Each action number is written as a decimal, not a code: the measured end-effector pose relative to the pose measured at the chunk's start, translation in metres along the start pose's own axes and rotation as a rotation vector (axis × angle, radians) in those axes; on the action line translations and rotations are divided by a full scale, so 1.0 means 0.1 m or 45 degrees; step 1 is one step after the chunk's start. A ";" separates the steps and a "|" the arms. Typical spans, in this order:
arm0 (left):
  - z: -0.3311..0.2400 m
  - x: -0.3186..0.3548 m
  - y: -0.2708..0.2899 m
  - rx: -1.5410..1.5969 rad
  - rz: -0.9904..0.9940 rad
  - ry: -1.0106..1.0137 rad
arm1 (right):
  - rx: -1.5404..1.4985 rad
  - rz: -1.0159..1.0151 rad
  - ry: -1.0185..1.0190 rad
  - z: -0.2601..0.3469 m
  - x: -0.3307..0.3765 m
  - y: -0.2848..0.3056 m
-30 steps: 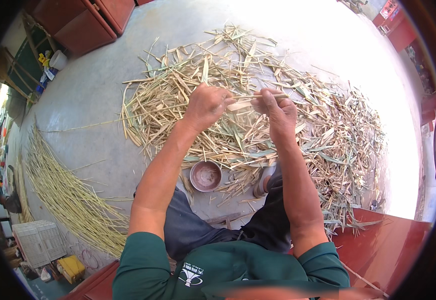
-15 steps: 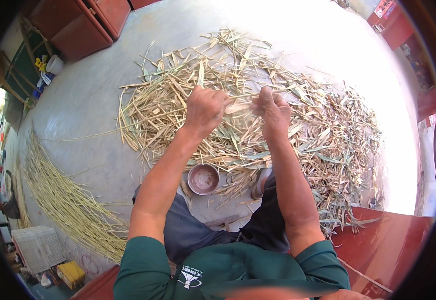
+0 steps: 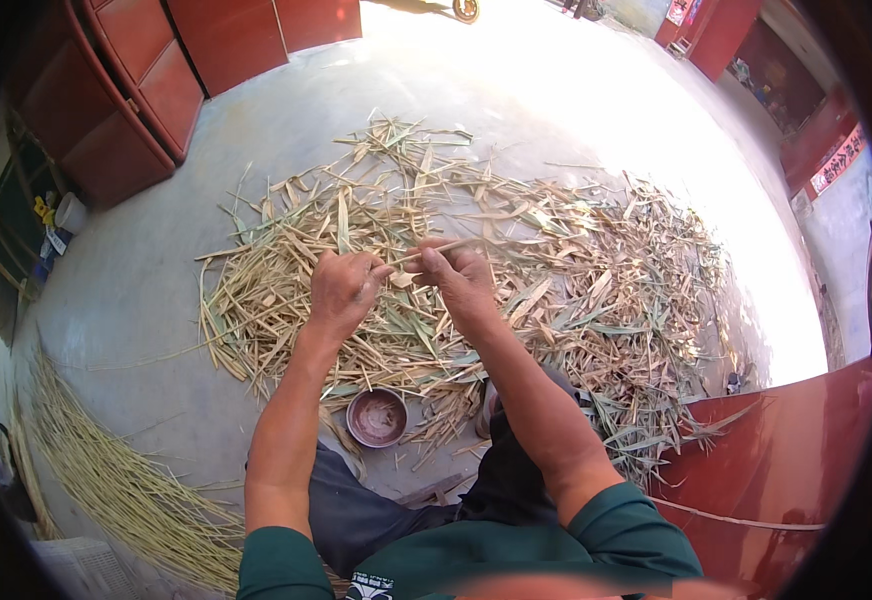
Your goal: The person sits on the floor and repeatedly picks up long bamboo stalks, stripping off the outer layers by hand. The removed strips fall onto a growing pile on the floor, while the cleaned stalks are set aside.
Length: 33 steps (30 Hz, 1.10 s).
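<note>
My left hand (image 3: pixel 344 290) is closed in a fist around a thin, dry plant stalk (image 3: pixel 402 260). Close beside it, my right hand (image 3: pixel 459 283) pinches the same stalk between thumb and fingers. Both hands are above a wide heap of dry leaves and stalk scraps (image 3: pixel 556 262), pale tan with some green blades. Toward the left, a long thin stalk (image 3: pixel 146 358) runs out over the floor from the heap. Whether it is the one in my hands, I cannot tell.
Between my legs stands a round bowl (image 3: pixel 355 432) with pale residue inside. A long bundle of thin greenish stalks (image 3: pixel 116 475) lies at my left. Red cabinets (image 3: pixel 136 80) stand at the far left, and a shiny red panel (image 3: pixel 756 470) lies at my right.
My right hand has come in closer to my left, which keeps its grip. The whole view has shifted, so the heap and bowl appear lower and further left.
</note>
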State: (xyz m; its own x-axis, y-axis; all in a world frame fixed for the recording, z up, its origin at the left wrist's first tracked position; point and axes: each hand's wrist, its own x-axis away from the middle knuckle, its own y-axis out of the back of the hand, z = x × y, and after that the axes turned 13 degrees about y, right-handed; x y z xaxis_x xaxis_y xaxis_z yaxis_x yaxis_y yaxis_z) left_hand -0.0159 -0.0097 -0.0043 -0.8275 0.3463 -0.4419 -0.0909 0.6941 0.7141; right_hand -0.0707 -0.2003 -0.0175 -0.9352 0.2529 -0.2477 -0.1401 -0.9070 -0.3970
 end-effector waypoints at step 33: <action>0.27 0.01 0.20 -0.178 -0.069 -0.083 | 0.295 -0.585 0.416 0.56 -0.22 0.50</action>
State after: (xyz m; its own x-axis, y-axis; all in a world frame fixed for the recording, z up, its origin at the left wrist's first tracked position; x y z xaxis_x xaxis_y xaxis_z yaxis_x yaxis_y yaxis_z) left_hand -0.0036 0.0217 -0.0051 -0.7821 0.3537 -0.5130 -0.2145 0.6202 0.7545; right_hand -0.0751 -0.2703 0.0174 -0.6196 0.6925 -0.3695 -0.6069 -0.7212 -0.3340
